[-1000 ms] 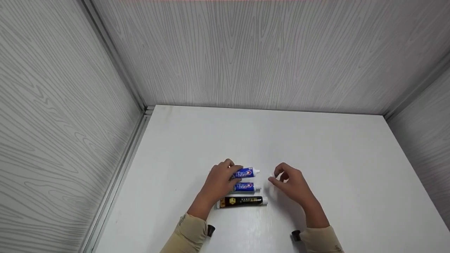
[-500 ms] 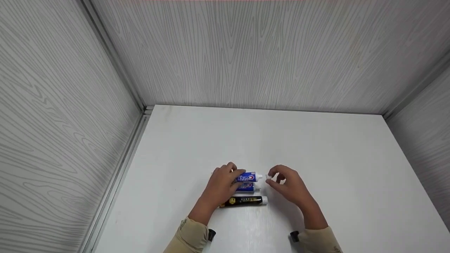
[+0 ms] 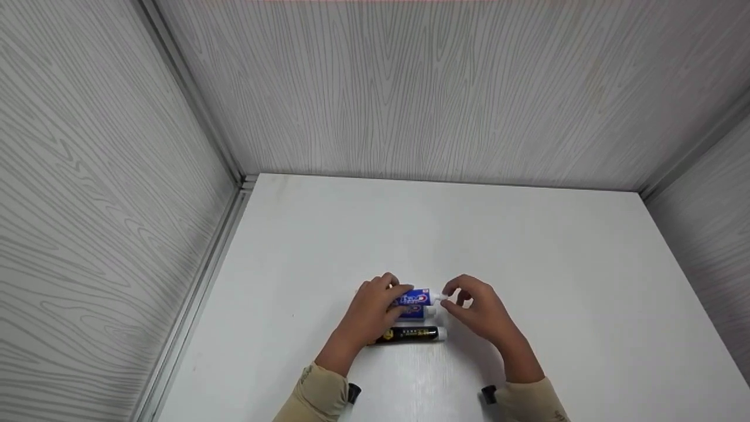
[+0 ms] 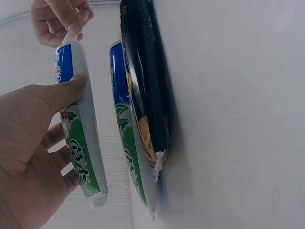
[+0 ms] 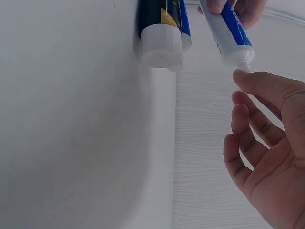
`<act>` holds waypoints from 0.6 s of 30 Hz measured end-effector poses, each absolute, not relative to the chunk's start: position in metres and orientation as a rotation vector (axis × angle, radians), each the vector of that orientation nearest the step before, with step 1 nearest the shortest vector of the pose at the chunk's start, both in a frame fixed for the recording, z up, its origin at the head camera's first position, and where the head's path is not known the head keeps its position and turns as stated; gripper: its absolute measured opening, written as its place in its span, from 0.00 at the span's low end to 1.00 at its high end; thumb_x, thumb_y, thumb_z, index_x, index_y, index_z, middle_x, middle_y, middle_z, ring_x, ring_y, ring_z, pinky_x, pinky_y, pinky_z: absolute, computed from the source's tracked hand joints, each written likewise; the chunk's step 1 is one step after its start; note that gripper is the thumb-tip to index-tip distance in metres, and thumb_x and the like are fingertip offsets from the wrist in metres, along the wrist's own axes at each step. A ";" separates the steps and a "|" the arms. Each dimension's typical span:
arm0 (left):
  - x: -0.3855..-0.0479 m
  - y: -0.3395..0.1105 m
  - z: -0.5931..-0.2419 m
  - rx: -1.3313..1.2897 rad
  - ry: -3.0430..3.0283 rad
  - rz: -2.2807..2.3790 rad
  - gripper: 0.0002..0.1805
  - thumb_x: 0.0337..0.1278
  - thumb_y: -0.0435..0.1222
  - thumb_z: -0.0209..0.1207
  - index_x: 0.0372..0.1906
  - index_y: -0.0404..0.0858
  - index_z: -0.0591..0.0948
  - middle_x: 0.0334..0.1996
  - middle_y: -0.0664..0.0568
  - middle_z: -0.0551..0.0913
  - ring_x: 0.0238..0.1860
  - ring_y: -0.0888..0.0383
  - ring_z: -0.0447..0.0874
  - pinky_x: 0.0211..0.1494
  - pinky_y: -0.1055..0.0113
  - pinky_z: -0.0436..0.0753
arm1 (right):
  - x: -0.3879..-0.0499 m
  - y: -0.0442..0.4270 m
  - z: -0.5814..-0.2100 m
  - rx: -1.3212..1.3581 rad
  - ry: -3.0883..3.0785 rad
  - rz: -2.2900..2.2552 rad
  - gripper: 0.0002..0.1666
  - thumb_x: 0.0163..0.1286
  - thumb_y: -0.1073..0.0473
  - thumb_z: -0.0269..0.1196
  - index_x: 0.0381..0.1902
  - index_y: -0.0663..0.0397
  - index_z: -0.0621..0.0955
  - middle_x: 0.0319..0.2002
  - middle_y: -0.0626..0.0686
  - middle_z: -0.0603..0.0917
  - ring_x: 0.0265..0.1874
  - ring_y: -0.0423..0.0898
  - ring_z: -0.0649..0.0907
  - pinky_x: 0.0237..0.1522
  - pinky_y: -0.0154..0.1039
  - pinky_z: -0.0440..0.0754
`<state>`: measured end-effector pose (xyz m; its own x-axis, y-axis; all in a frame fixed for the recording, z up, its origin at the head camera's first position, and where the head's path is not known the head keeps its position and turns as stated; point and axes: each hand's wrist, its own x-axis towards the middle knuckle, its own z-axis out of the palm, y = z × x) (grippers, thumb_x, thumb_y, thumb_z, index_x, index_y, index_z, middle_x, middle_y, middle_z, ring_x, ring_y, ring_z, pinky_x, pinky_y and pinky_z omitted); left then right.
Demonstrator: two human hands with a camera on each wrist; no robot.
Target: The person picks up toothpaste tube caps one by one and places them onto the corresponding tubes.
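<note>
My left hand (image 3: 369,309) grips a blue, green and white toothpaste tube (image 4: 89,138) between thumb and fingers, raised off the table. Its nozzle end points toward my right hand (image 3: 479,306). There, right thumb and forefinger pinch a small white cap (image 3: 443,298) at the nozzle; in the right wrist view the fingertips mostly hide it. A second toothpaste tube (image 3: 415,312) of the same colours lies just below the held one, partly covered by the left hand. Nearer the person lies a black and gold tube (image 3: 413,334) with a white cap (image 5: 162,45).
The tubes lie on a white tabletop (image 3: 328,234). Grey wood-grain panels (image 3: 387,88) wall it in at the back and both sides. A small black piece sits at each wrist by the beige sleeves (image 3: 319,392).
The left hand has brought the toothpaste tube toward the person and slightly right, closer to the second one. The right hand has shifted left, bringing the white cap to the nozzle.
</note>
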<state>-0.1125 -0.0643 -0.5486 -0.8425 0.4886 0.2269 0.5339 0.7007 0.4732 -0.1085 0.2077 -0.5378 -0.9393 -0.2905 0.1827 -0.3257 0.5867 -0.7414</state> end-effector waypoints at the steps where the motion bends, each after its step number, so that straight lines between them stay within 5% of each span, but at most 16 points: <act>1: -0.112 -0.064 -0.548 -0.854 -2.819 -0.827 0.21 0.72 0.44 0.67 0.67 0.50 0.85 0.52 0.54 0.82 0.49 0.56 0.81 0.58 0.54 0.80 | -0.108 0.207 -0.538 0.540 -2.759 1.307 0.14 0.66 0.65 0.76 0.44 0.44 0.86 0.41 0.42 0.86 0.34 0.39 0.83 0.44 0.53 0.86; 18: -0.114 -0.067 -0.546 -0.944 -2.761 -1.011 0.23 0.72 0.49 0.66 0.67 0.49 0.86 0.52 0.56 0.88 0.50 0.56 0.83 0.57 0.55 0.82 | -0.107 0.213 -0.535 0.633 -2.699 1.306 0.13 0.67 0.67 0.75 0.47 0.49 0.87 0.43 0.42 0.87 0.34 0.38 0.84 0.43 0.46 0.86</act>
